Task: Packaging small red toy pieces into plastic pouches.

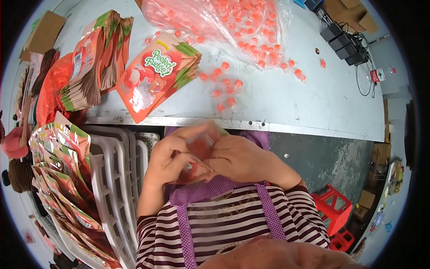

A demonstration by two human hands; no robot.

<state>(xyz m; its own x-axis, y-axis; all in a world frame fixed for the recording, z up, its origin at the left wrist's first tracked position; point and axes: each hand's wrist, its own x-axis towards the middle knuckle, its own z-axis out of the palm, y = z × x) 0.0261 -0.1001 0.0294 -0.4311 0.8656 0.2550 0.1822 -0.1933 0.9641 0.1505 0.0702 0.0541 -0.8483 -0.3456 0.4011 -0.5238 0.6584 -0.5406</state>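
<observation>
In front of my lap, just below the table's edge, I hold a red and green candy pouch (197, 174). My left hand (168, 154) is closed round its left side, the thumb bent over the front. My right hand (242, 157) has its fingers curled and pressed on the pouch's right side; some of its fingertips are hidden. The pouch looks bulged apart between my hands, and its inside cannot be made out. On the table above them lies a stack of flat pouches (152, 78). Several wrapped red candies (226, 83) are scattered right of that stack.
A large clear bag of red candies (251, 31) lies across the table's (331, 103) far side. More pouch bundles (89, 62) stand at the left. Filled-looking pouches (67, 179) sit in white plastic crates (109, 179). Black power adapters (345, 45) and a red stool (333, 208) are at the right.
</observation>
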